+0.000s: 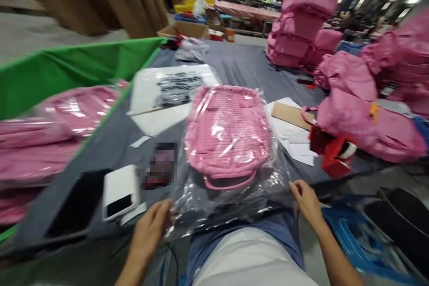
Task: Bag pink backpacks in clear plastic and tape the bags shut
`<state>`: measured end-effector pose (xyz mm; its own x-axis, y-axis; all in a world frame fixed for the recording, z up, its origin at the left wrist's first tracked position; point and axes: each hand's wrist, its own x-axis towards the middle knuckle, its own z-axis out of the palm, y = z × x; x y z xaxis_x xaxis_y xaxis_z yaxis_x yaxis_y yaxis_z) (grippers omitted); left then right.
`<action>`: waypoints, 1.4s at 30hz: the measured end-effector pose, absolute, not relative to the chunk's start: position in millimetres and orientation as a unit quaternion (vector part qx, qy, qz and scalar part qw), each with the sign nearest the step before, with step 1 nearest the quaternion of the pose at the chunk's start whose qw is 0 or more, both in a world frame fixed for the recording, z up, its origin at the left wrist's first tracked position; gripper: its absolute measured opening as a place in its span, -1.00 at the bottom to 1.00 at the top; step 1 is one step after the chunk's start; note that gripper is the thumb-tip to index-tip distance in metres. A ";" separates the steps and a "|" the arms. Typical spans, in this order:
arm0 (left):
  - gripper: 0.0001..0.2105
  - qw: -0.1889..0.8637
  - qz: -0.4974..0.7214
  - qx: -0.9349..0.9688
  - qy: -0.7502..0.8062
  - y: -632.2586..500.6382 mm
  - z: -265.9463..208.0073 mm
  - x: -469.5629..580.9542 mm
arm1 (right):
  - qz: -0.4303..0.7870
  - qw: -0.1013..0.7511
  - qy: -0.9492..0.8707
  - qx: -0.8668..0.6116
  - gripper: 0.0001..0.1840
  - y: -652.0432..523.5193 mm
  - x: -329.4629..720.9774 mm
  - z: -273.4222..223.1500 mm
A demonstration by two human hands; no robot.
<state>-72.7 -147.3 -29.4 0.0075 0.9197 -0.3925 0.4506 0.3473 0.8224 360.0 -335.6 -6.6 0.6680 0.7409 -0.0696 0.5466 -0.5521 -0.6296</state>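
Note:
A pink backpack (231, 134) lies flat inside a clear plastic bag (217, 205) on the grey-covered table, its handle loop pointing toward me. My left hand (156, 219) pinches the near left corner of the bag. At the near right corner, the fingers of my right hand (303, 199) are closed on the bag's edge. Between my hands the loose plastic hangs over the table's front edge, spread wide.
To the left, bagged pink backpacks (67, 129) lie within a green cloth bin (97, 58). A white device (121, 192) sits near the left hand. Stacked pink backpacks (301, 22), a red tape dispenser (338, 156) and a brown card (291, 115) are on the right. A blue stool (355, 241) stands below.

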 end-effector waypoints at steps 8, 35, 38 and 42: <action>-0.11 0.624 0.316 0.325 0.636 -147.3 12.0 -27.5 | 0.142 0.153 -0.303 -0.930 -0.32 -313.4 365.9 -4.5; -0.40 0.312 0.330 0.664 0.594 -129.0 -9.5 -91.7 | 0.088 0.428 -0.401 -0.806 -0.29 -365.3 394.1 -34.9; -0.70 0.024 0.288 0.881 0.376 -140.1 -18.2 -108.1 | -0.170 0.298 -0.600 -0.722 -0.61 -376.0 395.7 -34.2; -0.64 -0.062 0.255 0.951 0.162 -136.5 -17.0 -108.0 | -0.118 0.351 -0.702 -0.609 -0.77 -362.5 391.1 -19.5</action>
<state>-108.0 -136.5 -17.0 0.8174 0.2765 0.5054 0.3395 -0.9400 -0.0349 391.1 -362.5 -19.5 -0.0130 0.7716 0.6360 0.9373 0.2310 -0.2611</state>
